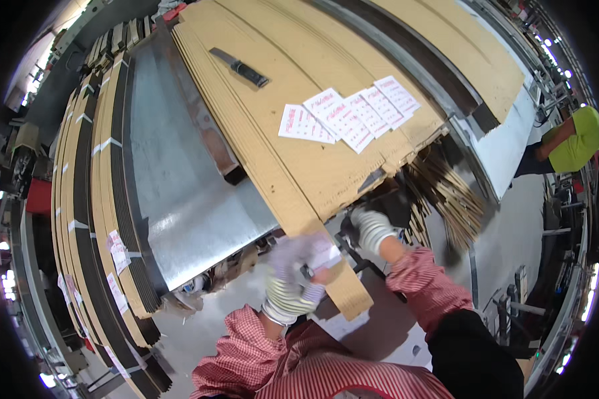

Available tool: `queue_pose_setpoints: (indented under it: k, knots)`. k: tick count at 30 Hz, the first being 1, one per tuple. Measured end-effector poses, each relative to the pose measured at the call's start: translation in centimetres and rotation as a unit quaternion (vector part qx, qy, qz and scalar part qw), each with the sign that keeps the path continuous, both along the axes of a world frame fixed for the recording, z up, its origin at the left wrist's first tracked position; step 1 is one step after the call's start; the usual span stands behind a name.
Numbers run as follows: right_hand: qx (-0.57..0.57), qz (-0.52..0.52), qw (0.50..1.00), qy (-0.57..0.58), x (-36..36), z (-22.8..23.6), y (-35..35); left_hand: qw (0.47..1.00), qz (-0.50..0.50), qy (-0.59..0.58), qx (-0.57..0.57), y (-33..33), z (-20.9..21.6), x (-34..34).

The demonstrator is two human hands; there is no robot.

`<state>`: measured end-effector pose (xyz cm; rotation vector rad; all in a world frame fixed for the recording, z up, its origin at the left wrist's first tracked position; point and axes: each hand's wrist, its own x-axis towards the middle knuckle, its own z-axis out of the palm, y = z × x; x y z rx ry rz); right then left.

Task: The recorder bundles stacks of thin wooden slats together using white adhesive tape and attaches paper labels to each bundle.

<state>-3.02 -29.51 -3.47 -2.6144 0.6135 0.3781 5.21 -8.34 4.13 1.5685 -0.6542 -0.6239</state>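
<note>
My left hand [289, 279], in a white knit glove with a bare fingertip, is smeared by motion. It is over the near end of a long tan cardboard strip [348, 292], beside a white printed slip [325, 251]. A small dark thing shows by its fingers; I cannot tell whether it is held. My right hand [373, 229], in a striped white and dark glove, is closed at the stack's front edge, around something dark I cannot make out. Behind both hands lies a stack of cardboard sheets [246, 100], with several printed slips [343, 116] fanned out on top.
A black-handled knife [241, 68] lies on the cardboard. Left is a bare metal table [180, 193], then bundled cardboard strips [106, 199] with white bands. Loose strips [446, 199] hang below the stack's right corner. Another person's arm in a yellow-green sleeve [579, 139] shows far right.
</note>
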Motion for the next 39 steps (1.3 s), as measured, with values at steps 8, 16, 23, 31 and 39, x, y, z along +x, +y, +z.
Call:
queue_pose_setpoints:
  k: [8, 16, 23, 31, 39]
  knots:
    - [0.191, 0.142, 0.937, 0.257, -7.7, 15.4, 6.4, 0.967, -0.142, -0.133, 0.165, 6.0, 1.3, -10.1]
    - [0.079, -0.052, 0.988, -0.119, -0.6, 9.4, 7.8, 0.944, 0.225, 0.238, 0.029, -1.1, -4.9, -3.4]
    - [0.108, -0.058, 0.992, -0.034, -1.2, 9.8, 9.0, 0.898, 0.265, 0.338, -0.093, -0.6, -4.1, -4.7]
    - [0.139, -0.053, 0.988, 0.036, -1.3, 10.1, 8.5, 0.888, 0.269, 0.369, -0.059, -0.1, -2.9, -5.4]
    - [0.202, -0.087, 0.974, -0.057, -1.6, 9.8, 8.5, 0.88, 0.225, 0.409, -0.09, 0.1, -3.2, -4.8]
